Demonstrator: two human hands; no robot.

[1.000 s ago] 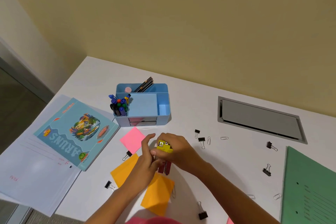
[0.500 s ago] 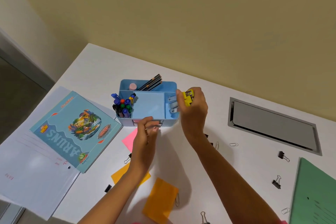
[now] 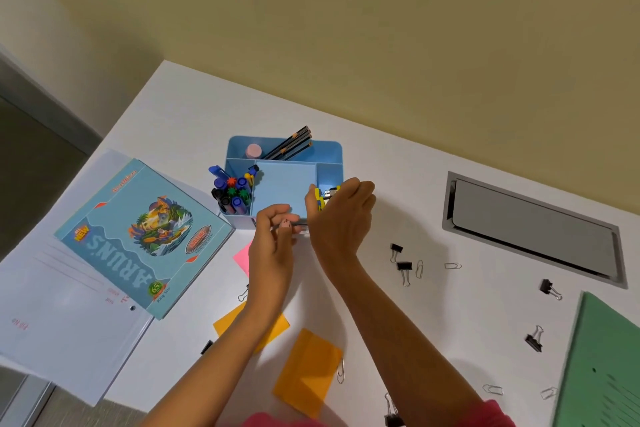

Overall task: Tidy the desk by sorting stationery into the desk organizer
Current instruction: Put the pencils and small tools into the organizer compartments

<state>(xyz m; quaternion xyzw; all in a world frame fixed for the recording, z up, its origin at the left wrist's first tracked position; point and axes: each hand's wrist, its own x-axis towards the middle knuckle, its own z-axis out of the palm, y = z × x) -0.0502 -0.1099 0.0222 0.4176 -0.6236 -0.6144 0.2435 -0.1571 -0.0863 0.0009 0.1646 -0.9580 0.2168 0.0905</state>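
The right hand [image 3: 341,211] is closed around a small bunch of coloured binder clips [image 3: 323,197], yellow and blue with silver handles, held just over the right-hand compartment of the blue desk organizer [image 3: 332,152]. The left hand [image 3: 273,236] is curled at the organizer's front face, fingertips pinched on what looks like a small drawer pull; what exactly it grips is too small to tell. From here the main risk is a sloppy release: the compartment is narrow and the bunch is loose, so a clip could catch the rim and tumble onto the tabletop [image 3: 398,184] or into the wide middle tray. Pulling at the front could also shift the light organizer and tip the pencils [image 3: 294,144]. Black binder clips [image 3: 403,267], paper clips [image 3: 452,266] and orange sticky notes [image 3: 308,371] remain scattered.
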